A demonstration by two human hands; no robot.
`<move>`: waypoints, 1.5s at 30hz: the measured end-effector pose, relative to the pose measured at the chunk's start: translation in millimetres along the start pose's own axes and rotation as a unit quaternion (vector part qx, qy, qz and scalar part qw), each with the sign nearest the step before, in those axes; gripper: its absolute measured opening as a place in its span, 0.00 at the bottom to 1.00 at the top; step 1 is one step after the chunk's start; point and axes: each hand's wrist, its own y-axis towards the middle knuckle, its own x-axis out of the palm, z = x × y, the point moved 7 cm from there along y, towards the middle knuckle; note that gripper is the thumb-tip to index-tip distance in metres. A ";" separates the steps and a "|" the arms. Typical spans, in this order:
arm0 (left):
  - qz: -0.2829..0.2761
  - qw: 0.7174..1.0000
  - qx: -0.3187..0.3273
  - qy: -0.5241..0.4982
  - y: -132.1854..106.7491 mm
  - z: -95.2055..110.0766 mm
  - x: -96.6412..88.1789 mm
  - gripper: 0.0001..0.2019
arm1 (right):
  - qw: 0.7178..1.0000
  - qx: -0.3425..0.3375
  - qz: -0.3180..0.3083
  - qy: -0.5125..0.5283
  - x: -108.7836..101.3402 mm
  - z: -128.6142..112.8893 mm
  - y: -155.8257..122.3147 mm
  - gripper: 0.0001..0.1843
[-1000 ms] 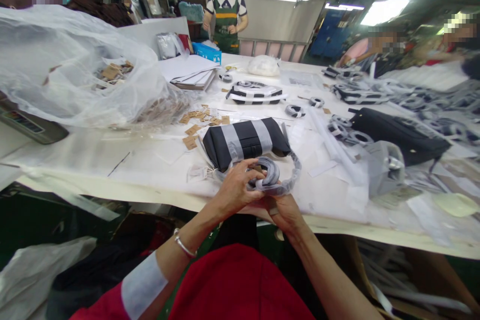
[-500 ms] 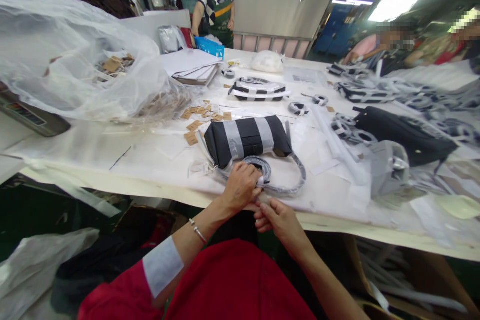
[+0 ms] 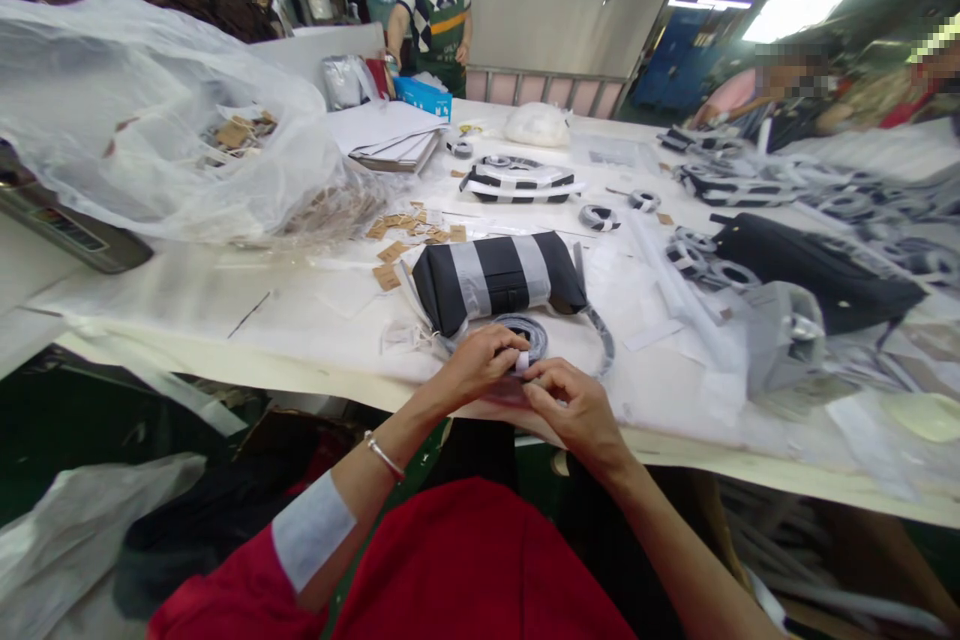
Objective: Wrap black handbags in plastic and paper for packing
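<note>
As the hands meet: the left hand (image 3: 472, 367) and right hand (image 3: 574, 410) have closed in together over a coil of grey strap (image 3: 523, 330), nearer each other than half a second ago.
Left hand: curled, gripping the coil, with a silver bangle (image 3: 384, 455) on its wrist.
Right hand: fingers (image 3: 551, 375) bent in at a small white strip (image 3: 521, 361) on the coil; whether they grip, I cannot tell.
Coil: on the table, just beside the near side of a black-and-grey striped bag (image 3: 499, 282), with a strap tail (image 3: 604, 340) curving off right.
Around: kraft paper tags (image 3: 388, 265) lie far left of the bag, before a clear plastic sack (image 3: 150, 120), on a white-covered worktable (image 3: 225, 345).
</note>
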 end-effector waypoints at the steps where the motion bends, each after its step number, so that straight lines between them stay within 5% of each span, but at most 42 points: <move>1: 0.008 1.000 -0.017 -0.017 1.4 -2.4 -0.7 0.12 | 1.000 0.015 -0.006 0.015 1.1 3.3 0.3 0.13; 6: 0.070 0.992 -0.071 -0.075 3.4 -3.6 -6.2 0.09 | 0.990 0.097 -0.066 0.082 13.6 20.6 -6.4 0.07; 9: 0.100 0.986 -0.086 -0.105 1.4 -2.5 -8.1 0.08 | 0.988 0.115 -0.046 0.091 13.5 27.3 -9.0 0.08; 16: 0.137 0.983 -0.057 -0.105 -7.4 -0.2 -6.9 0.13 | 0.988 -0.096 -0.026 -0.119 10.0 -8.1 -2.7 0.10; 21: 0.152 0.987 -0.021 -0.056 -12.0 2.6 -3.5 0.11 | 0.984 -0.131 0.037 -0.111 -0.5 -10.9 7.3 0.10; 25: 0.150 0.988 0.000 -0.033 -12.5 2.7 -0.4 0.11 | 0.995 -0.066 0.045 -0.066 -1.9 7.2 17.2 0.07; 29: 0.147 0.988 0.035 -0.041 -14.4 4.7 -0.6 0.12 | 0.997 0.077 -0.006 -0.012 3.3 22.7 24.2 0.02; 32: 0.146 0.987 0.061 -0.031 -16.3 5.3 -1.4 0.13 | 0.985 0.169 -0.040 0.018 6.2 29.5 27.5 0.09; 45: 0.200 0.945 0.208 0.152 -25.5 13.2 -6.0 0.12 | 0.939 0.268 -0.169 0.134 22.1 55.4 50.2 0.12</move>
